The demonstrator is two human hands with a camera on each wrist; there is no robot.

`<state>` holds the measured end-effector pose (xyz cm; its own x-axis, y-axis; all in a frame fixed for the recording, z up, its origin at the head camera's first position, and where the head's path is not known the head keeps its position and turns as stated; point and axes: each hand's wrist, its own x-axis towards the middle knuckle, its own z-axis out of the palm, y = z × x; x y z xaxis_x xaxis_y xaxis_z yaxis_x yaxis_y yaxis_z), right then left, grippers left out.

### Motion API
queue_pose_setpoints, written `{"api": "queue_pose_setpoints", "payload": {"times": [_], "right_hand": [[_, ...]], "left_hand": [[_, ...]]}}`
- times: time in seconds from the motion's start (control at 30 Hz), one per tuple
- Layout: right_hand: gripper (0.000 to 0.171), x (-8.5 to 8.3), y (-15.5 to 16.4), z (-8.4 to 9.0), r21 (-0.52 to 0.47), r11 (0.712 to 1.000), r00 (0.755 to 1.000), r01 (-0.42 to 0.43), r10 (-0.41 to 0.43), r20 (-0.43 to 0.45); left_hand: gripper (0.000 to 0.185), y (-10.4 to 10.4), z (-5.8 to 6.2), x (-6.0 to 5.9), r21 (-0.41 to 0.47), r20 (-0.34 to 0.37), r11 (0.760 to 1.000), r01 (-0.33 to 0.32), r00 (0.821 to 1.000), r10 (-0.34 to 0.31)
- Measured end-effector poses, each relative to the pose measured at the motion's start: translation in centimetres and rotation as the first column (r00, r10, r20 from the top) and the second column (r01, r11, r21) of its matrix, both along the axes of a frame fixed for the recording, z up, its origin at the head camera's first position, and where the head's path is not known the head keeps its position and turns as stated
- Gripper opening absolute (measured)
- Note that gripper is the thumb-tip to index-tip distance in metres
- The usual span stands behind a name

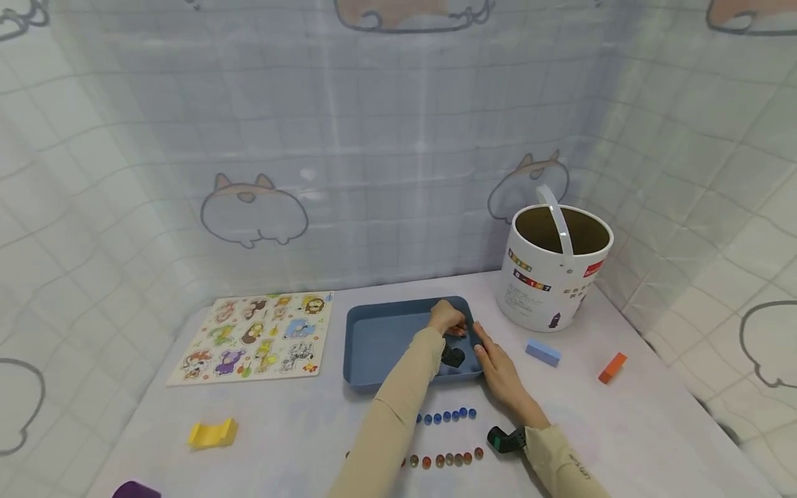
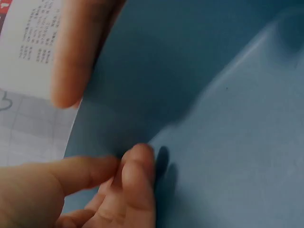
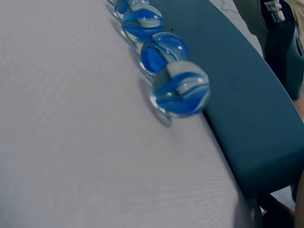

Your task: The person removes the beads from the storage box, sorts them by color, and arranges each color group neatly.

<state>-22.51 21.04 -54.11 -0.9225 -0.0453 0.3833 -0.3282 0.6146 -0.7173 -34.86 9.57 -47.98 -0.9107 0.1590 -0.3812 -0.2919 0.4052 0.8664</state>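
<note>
A blue rectangular tray [image 1: 373,384] lies on the table. My left hand [image 1: 447,317] reaches into its right end, fingers curled; in the left wrist view the thumb [image 2: 90,172] meets the bent fingers low against the tray wall. Whether something sits between them I cannot tell. Along the tray's right outer side rests my right hand [image 1: 501,373], its fingers fairly straight against the rim. Blue-swirled marbles [image 3: 181,89] stand in a row just in front of the tray, and a second row of brownish marbles [image 1: 440,460] lies nearer, partly hidden by the left sleeve.
A white bucket [image 1: 529,297] with a raised handle stands behind the right hand. Blue [image 1: 543,353] and orange blocks [image 1: 613,368] lie to the right. On the left are an animal puzzle board [image 1: 249,339], a yellow block [image 1: 213,434] and a purple object [image 1: 135,490].
</note>
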Motion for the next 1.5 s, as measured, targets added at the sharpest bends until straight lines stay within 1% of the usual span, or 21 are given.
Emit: {"api": "queue_pose_setpoints", "payload": {"times": [0.07,0.13,0.2,0.3,0.4,0.47,0.57,0.67,0.73,0.83,0.9,1.0,1.1,1.13,1.2,1.3,1.4,1.5], "right_hand": [[0.047,0.1,-0.2,-0.1,-0.002,1.0,1.0,0.002,-0.002,-0.014],[0.046,0.1,-0.2,-0.1,0.003,1.0,1.0,0.002,-0.002,-0.022],[0.046,0.1,-0.2,-0.2,0.009,1.0,1.0,0.005,-0.005,-0.015],[0.047,0.0,0.0,0.0,0.003,1.0,1.0,-0.003,0.003,0.007],[0.049,-0.1,0.3,0.4,-0.008,1.0,0.999,-0.01,0.01,0.033],[0.05,-0.1,0.4,0.6,-0.008,1.0,0.999,-0.014,0.015,0.047],[0.051,-0.1,0.4,0.6,-0.002,1.0,0.998,-0.02,0.02,0.059],[0.051,0.0,0.4,0.7,0.005,1.0,0.998,-0.022,0.022,0.062],[0.051,0.0,0.4,0.7,0.01,1.0,0.998,-0.023,0.022,0.064],[0.052,0.2,0.3,0.7,0.009,1.0,0.997,-0.025,0.024,0.073],[0.052,0.2,0.3,0.7,0.015,0.999,0.996,-0.031,0.03,0.081],[0.052,0.3,0.2,0.6,0.016,0.999,0.996,-0.032,0.03,0.087],[0.052,0.4,-0.1,0.6,0.013,0.999,0.996,-0.035,0.034,0.088],[0.052,0.4,-0.1,0.6,0.009,0.999,0.996,-0.035,0.034,0.088],[0.052,0.4,-0.1,0.5,0.008,0.999,0.995,-0.04,0.039,0.092],[0.052,0.4,0.0,0.5,0.011,0.999,0.995,-0.045,0.043,0.093],[0.052,0.4,0.1,0.5,0.011,0.999,0.995,-0.043,0.042,0.093],[0.053,0.3,0.1,0.5,0.005,0.999,0.995,-0.044,0.043,0.092]], "left_hand": [[0.013,-0.5,0.1,0.5,0.007,0.01,1.0,0.012,1.0,-0.012],[0.015,-1.2,0.6,1.0,0.023,0.009,0.999,0.036,0.999,-0.036],[0.017,-2.2,1.3,1.4,0.037,-0.018,0.997,0.071,0.997,-0.071],[0.022,-4.1,2.6,1.2,0.086,-0.048,0.988,0.13,0.991,-0.126],[0.028,-6.4,4.1,0.8,0.147,-0.069,0.971,0.189,0.981,-0.181],[0.031,-8.4,5.0,0.9,0.18,-0.082,0.959,0.221,0.974,-0.209],[0.036,-11.9,6.1,1.8,0.197,-0.14,0.947,0.255,0.963,-0.23],[0.038,-15.7,6.7,3.3,0.177,-0.199,0.945,0.274,0.951,-0.238],[0.037,-18.3,6.8,4.5,0.164,-0.215,0.947,0.275,0.947,-0.237],[0.035,-22.1,6.4,6.9,0.151,-0.209,0.955,0.254,0.953,-0.221],[0.034,-24.2,5.6,8.7,0.131,-0.193,0.963,0.237,0.959,-0.209],[0.032,-26.6,3.8,11.5,0.048,-0.184,0.974,0.221,0.96,-0.209],[0.025,-28.0,2.1,14.4,-0.055,-0.172,0.974,0.221,0.958,-0.227],[0.022,-28.2,1.7,15.2,-0.087,-0.17,0.97,0.229,0.956,-0.241],[0.016,-28.4,0.9,16.7,-0.121,-0.144,0.963,0.241,0.956,-0.257],[0.01,-28.4,0.1,18.5,-0.156,-0.103,0.952,0.262,0.955,-0.279],[0.007,-28.0,-0.6,19.5,-0.173,-0.077,0.945,0.277,0.953,-0.294],[0.006,-27.6,-0.9,20.0,-0.183,-0.072,0.941,0.286,0.95,-0.303]]}}
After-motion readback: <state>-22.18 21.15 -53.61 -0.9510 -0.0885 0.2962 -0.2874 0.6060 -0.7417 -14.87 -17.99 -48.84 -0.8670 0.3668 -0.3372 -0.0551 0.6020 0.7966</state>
